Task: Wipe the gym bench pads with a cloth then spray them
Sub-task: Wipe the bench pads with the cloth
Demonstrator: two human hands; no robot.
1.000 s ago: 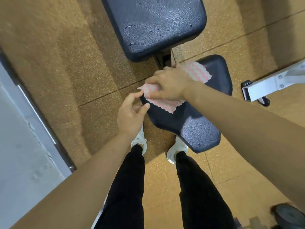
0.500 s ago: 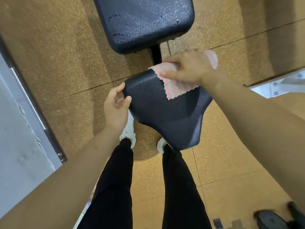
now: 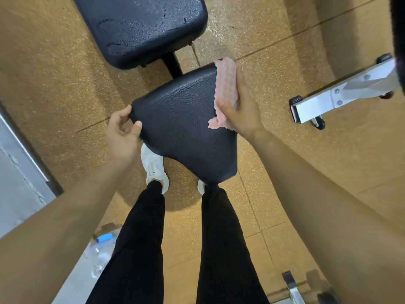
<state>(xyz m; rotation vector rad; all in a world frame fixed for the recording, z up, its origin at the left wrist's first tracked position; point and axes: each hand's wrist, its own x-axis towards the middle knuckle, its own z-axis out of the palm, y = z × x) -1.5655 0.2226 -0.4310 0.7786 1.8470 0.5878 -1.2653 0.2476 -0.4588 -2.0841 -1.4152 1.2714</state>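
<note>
Under our right hand point(image 3: 243, 110), the fingers point(image 3: 240, 84) and thumb pinch the cloth point(image 3: 225, 91), folded into a long strip, against the right edge of the seat pad point(image 3: 182, 132). The strip's long axis runs away from us along that edge, and its far end pokes just past the pad's far corner.

Most of the pad's top lies to the left of these fingers. It spreads from them toward our left hand point(image 3: 122, 132), which grips the opposite corner with its thumb on top and its fingers curled beneath. The right hand alone has the cloth, so we judge the next stroke to be a pull leftward across the pad, or back along its length toward us.

The pad is a wedge. Its broad end points away from us and its narrow end toward our shoes point(image 3: 154, 165), so its long axis runs fore and aft, skewed a little rightward at the near end.

Beyond the fingers, across a gap, sits the back pad point(image 3: 142, 25), glistening in patches. Well behind the left hand, by our leg, lies a blurred clear bottle point(image 3: 103, 249) with a blue cap. Whether it is the sprayer we cannot tell.
</note>
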